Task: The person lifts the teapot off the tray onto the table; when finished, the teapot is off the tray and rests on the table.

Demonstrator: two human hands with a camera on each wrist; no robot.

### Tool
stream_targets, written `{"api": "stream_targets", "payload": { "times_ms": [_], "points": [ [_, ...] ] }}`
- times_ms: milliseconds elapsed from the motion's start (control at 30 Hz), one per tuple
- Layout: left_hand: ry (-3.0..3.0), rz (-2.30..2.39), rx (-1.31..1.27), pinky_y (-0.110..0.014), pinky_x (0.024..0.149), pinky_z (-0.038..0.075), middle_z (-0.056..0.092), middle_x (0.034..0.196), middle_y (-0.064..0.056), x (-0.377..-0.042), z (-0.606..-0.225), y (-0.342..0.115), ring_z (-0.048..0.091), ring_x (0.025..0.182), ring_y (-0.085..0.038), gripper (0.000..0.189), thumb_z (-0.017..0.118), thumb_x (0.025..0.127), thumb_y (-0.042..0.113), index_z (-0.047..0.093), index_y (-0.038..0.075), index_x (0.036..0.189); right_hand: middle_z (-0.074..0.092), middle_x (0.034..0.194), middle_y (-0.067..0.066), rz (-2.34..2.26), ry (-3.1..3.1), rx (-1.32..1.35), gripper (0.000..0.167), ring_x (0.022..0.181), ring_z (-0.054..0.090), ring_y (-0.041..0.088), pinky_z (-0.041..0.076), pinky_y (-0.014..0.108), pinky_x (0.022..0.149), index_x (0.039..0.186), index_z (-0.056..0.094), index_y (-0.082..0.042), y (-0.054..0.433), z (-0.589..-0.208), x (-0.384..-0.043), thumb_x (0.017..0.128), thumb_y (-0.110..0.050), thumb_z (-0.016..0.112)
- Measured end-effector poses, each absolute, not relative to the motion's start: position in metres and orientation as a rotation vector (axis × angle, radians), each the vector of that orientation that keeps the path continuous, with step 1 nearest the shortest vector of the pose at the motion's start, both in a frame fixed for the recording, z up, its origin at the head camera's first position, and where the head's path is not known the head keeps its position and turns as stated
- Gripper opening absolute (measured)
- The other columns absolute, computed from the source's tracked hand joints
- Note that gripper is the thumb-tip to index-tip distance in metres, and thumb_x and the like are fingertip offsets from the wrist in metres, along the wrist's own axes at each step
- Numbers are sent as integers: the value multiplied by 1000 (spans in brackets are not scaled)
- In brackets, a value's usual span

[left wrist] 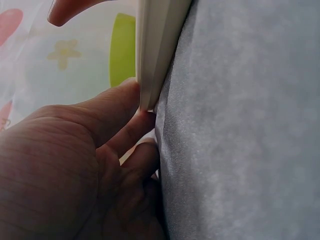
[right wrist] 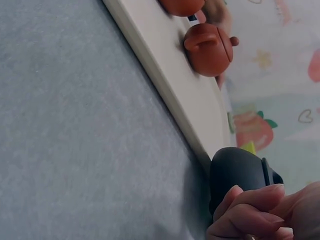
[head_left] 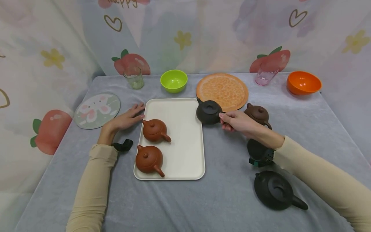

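Note:
My right hand pinches the handle of a small black teapot, whose spout side overlaps the tray's upper right edge. In the right wrist view, the black teapot is just beside the tray's rim, with the fingers covering its handle. The cream tray carries two reddish-brown clay teapots, one above the other, along its left side. My left hand rests at the tray's upper left edge, fingers extended. In the left wrist view, the thumb touches the tray's rim.
Right of the tray are a dark brown teapot, a black teapot partly behind my right wrist, and a larger black teapot. Along the back stand a green bowl, glasses, an orange round mat and an orange bowl. A rabbit-print mat lies left.

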State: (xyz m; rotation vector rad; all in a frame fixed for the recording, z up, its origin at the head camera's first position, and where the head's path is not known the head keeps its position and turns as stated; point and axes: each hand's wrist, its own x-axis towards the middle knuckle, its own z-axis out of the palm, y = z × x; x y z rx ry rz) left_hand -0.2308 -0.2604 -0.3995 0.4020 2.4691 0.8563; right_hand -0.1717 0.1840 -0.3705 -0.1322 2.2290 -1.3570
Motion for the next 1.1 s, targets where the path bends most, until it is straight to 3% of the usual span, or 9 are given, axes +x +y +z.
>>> {"api": "stream_targets", "payload": {
  "times_ms": [1100],
  "points": [
    [2481,841,408,-59,117,-3,-2,165,-14,-233,-401,-261,-14,150,-33,66,41,105,39,16,8,157,69,82,6,-1094,2149,-125,41,63,53,9,49,27,64,95,57,3,204,-362,-172,107,-32,39]
  ]
}}
